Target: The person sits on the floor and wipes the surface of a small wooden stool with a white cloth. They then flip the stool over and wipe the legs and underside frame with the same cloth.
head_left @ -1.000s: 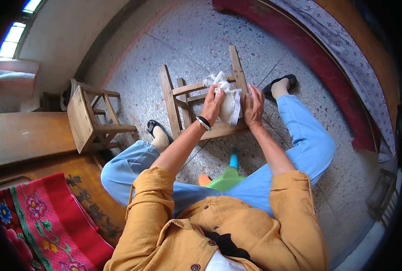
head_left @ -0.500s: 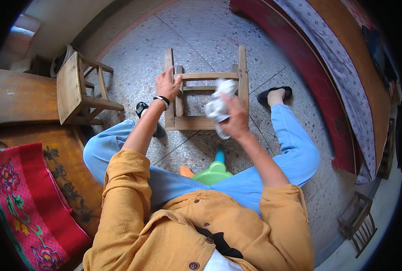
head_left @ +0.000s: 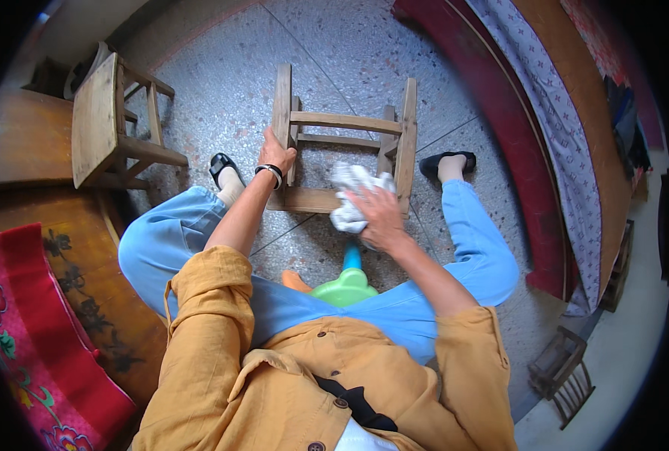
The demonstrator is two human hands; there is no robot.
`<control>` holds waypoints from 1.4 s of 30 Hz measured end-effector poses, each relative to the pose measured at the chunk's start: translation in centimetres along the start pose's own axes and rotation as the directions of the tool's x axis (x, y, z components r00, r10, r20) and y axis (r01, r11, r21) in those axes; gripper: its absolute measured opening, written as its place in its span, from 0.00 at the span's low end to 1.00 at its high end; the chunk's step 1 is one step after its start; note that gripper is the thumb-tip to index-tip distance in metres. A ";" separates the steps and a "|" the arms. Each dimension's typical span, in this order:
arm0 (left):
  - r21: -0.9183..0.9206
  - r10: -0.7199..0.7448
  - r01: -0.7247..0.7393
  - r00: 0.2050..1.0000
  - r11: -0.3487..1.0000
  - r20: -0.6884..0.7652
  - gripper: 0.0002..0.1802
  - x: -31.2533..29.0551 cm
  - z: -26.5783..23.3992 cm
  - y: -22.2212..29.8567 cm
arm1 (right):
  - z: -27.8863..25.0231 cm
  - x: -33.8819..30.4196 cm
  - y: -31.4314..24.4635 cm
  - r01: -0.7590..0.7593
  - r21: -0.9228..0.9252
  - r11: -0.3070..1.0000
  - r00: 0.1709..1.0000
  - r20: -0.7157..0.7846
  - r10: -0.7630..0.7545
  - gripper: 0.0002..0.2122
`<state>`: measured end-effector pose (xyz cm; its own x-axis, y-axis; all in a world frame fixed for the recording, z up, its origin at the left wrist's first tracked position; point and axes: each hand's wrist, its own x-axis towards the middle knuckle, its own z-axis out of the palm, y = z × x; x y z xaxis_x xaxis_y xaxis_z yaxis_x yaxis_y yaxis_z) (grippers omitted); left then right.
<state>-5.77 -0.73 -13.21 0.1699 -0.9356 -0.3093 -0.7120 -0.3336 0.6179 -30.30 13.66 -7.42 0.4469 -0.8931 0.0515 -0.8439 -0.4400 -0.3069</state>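
Note:
In front of me, between my feet, is a small wooden stool frame (head_left: 347, 121), its legs extending away from me. My left hand (head_left: 276, 152) is closed around its left leg (head_left: 282, 98), near the lower end of that leg in the picture. A crumpled white cloth (head_left: 347, 218) is in my right hand (head_left: 379, 216), which presses it onto the right part of the stool's near board (head_left: 308, 199). The cloth hides part of that board.
A green plastic seat (head_left: 345, 289) shows below me. Another wooden stool (head_left: 98, 124) stands left, by a wooden chest (head_left: 143, 331) with a red floral cloth (head_left: 64, 331). At right are a draped bed (head_left: 514, 158) and a small chair (head_left: 560, 368). Speckled tiles (head_left: 349, 37) cover the floor.
My right hand and the cloth have moved down onto the near board. My left hand has slid nearer along the left leg and wrapped around it. The stool has turned slightly.

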 end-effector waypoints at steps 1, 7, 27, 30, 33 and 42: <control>0.010 -0.020 0.020 1.000 1.000 -0.016 0.36 -0.7 -0.4 1.0 | -0.9 -1.6 1.9 -0.042 -0.015 0.999 0.999 -0.030 0.042 0.31; 0.099 -0.018 0.035 0.986 0.994 -0.167 0.28 -1.8 -0.3 1.4 | 0.3 -3.7 5.5 -0.376 0.300 0.877 0.841 -0.288 0.459 0.32; 0.080 -0.008 0.024 0.982 0.997 -0.189 0.27 -1.5 0.3 0.9 | 0.8 0.7 9.2 -0.509 0.347 0.788 0.807 -0.128 0.577 0.43; 0.077 -0.006 0.021 0.981 0.997 -0.196 0.27 -1.5 0.4 1.2 | 2.2 -3.2 9.1 -0.429 0.514 0.743 0.837 -0.084 0.541 0.43; 0.067 -0.014 0.026 0.983 0.997 -0.182 0.28 -1.8 -0.1 1.5 | 1.7 0.6 11.2 -0.399 0.481 0.780 0.835 -0.162 0.527 0.38; 0.062 0.027 -0.016 0.981 0.998 -0.191 0.28 -1.6 0.4 1.3 | -1.2 15.9 19.9 -0.347 0.642 0.684 0.725 -0.279 0.630 0.22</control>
<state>-7.28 0.40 -12.20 0.2776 -0.9492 -0.1484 -0.7557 -0.3111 0.5763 -40.32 -9.44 -11.52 -0.2904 -0.9507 0.1089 -0.5418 0.0696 -0.8376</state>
